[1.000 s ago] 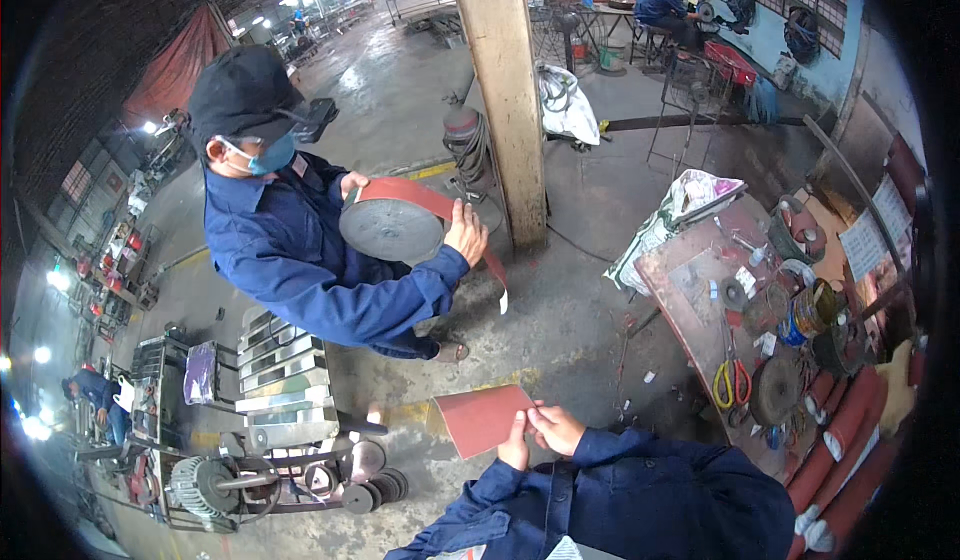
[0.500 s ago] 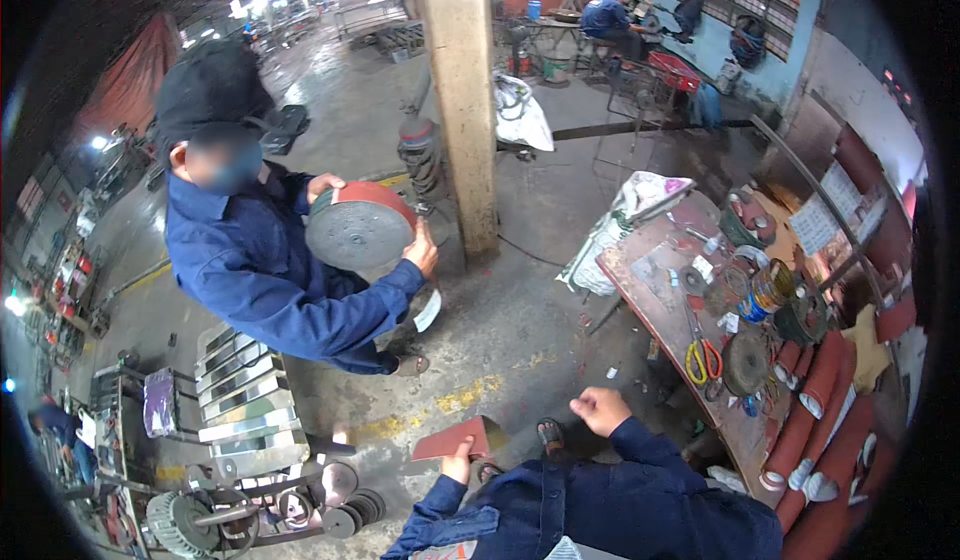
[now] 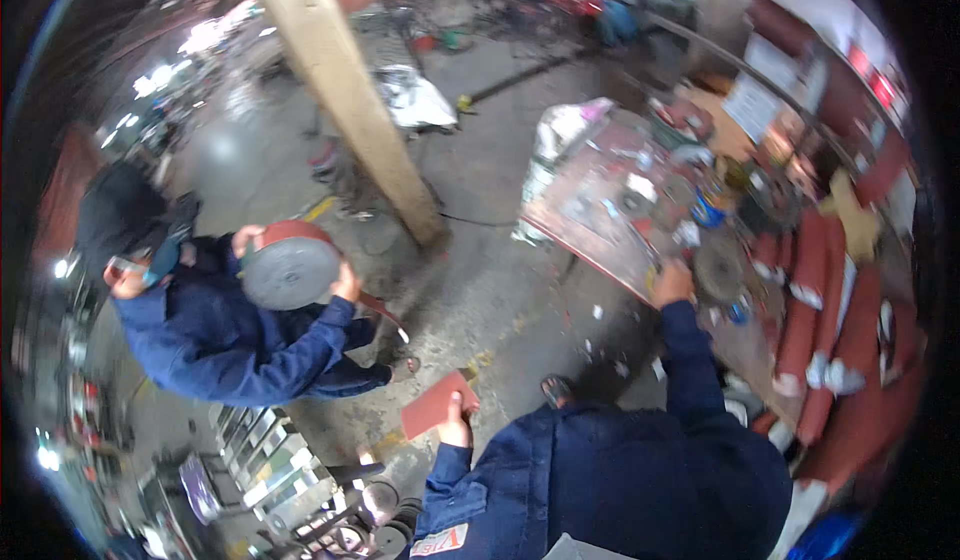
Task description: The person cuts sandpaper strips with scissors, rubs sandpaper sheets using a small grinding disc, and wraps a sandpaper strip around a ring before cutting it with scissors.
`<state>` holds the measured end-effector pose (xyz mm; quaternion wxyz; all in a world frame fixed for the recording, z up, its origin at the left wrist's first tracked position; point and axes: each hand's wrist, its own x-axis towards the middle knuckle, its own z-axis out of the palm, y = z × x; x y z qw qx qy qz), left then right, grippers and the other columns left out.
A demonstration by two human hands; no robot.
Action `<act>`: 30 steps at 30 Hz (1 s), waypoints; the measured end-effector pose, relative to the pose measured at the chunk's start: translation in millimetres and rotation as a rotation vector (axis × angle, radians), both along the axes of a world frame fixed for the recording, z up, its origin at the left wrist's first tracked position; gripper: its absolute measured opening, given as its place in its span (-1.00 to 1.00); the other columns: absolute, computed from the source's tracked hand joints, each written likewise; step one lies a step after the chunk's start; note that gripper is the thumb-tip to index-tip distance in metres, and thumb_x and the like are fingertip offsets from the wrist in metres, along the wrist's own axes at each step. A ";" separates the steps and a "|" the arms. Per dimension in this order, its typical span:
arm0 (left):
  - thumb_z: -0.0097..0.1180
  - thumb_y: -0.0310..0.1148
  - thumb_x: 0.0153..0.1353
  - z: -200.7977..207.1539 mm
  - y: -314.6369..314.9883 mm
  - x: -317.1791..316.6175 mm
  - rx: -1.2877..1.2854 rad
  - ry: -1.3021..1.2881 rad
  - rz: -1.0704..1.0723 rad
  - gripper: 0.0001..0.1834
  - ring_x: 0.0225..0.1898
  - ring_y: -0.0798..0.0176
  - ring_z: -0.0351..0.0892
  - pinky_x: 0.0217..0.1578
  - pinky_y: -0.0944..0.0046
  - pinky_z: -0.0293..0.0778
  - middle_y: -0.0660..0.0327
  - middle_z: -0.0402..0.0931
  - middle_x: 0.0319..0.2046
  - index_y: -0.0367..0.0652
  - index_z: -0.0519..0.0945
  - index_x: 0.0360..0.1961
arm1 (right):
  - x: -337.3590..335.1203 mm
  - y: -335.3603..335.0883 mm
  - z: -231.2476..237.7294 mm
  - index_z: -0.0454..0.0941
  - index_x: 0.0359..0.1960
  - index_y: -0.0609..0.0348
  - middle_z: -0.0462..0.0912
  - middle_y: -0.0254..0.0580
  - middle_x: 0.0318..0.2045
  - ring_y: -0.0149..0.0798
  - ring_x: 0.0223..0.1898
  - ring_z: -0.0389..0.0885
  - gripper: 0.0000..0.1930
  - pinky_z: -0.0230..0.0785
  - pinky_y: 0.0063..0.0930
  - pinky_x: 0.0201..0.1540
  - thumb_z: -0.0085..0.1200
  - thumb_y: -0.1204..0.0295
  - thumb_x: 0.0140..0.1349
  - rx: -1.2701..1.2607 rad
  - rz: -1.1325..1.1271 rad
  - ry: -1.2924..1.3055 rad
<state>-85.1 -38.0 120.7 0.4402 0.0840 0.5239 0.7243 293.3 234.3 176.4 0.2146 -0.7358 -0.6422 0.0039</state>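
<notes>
My left hand point(image 3: 456, 425) grips a reddish-brown sandpaper sheet point(image 3: 428, 410) by its right edge, low in front of me. My right arm is stretched out to the worktable point(image 3: 585, 245) on the right. There my right hand point(image 3: 673, 284) is closed at the table's near edge, over the place of the scissors, whose handles it hides. Blur softens the detail around its fingers. Just right of that hand lies a dark round wheel point(image 3: 719, 268). At the left a co-worker point(image 3: 215, 330) holds a large grey wheel point(image 3: 291, 274) with a reddish band around its rim.
Reddish-brown rolls point(image 3: 825, 290) are stacked along the table's right side. A slanting beige post point(image 3: 345, 100) stands beyond the co-worker. White sacks point(image 3: 412, 98) rest on the floor behind it. Metal racks and discs point(image 3: 385, 535) sit at lower left.
My right hand has moved from in front of me out to the right, onto the table at the scissors. The view has turned right. My left hand still holds the sheet.
</notes>
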 end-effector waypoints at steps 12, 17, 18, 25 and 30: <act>0.08 -0.44 0.27 -10.8 -16.0 0.4 0.103 -0.241 0.030 -0.79 -0.45 0.20 0.60 -0.44 0.26 0.58 0.12 0.59 -0.36 -0.22 0.47 -0.09 | 16.4 20.6 -7.3 0.51 0.05 -0.04 0.62 -0.03 -0.15 0.07 -0.01 0.52 -0.49 0.34 -0.20 0.08 0.18 0.37 -0.05 -0.436 0.039 -0.198; 0.10 -0.39 0.26 -13.7 -13.1 -4.2 0.131 -0.387 0.045 -0.82 -0.48 0.21 0.59 -0.46 0.24 0.55 0.13 0.58 -0.42 -0.19 0.47 -0.15 | 25.5 33.8 -42.1 0.61 -0.24 0.14 0.63 0.09 -0.26 0.13 -0.15 0.57 -0.73 0.39 -0.08 -0.06 0.18 0.36 -0.01 -0.072 0.048 -0.126; 0.10 -0.38 0.26 -15.3 -13.5 -3.5 0.148 -0.440 0.053 -0.82 -0.49 0.21 0.58 -0.46 0.24 0.55 0.12 0.58 -0.43 -0.18 0.46 -0.16 | 23.7 32.3 -37.8 0.61 -0.24 0.14 0.63 0.09 -0.26 0.13 -0.15 0.57 -0.73 0.39 -0.08 -0.06 0.18 0.36 -0.01 -0.056 0.063 -0.128; 0.13 -0.31 0.25 -8.6 -22.3 2.6 0.286 -0.470 0.140 -0.80 -0.47 0.22 0.48 -0.44 0.22 0.44 0.17 0.52 -0.44 -0.14 0.45 -0.17 | -4.0 -6.7 -49.3 0.44 -0.18 0.26 0.56 -0.07 -0.29 -0.10 -0.29 0.60 -0.72 0.47 -0.22 -0.18 0.15 0.56 0.03 0.093 0.301 0.809; 0.05 -0.32 0.30 29.3 -15.0 23.2 0.322 -0.206 0.263 -0.83 -0.48 0.26 0.44 -0.43 0.24 0.40 0.20 0.53 -0.37 -0.15 0.47 -0.16 | -115.8 -124.8 19.8 0.26 -0.10 0.13 0.44 -0.29 -0.36 -0.25 -0.47 0.58 -0.63 0.50 -0.42 -0.48 0.09 0.66 0.08 -0.453 0.800 1.444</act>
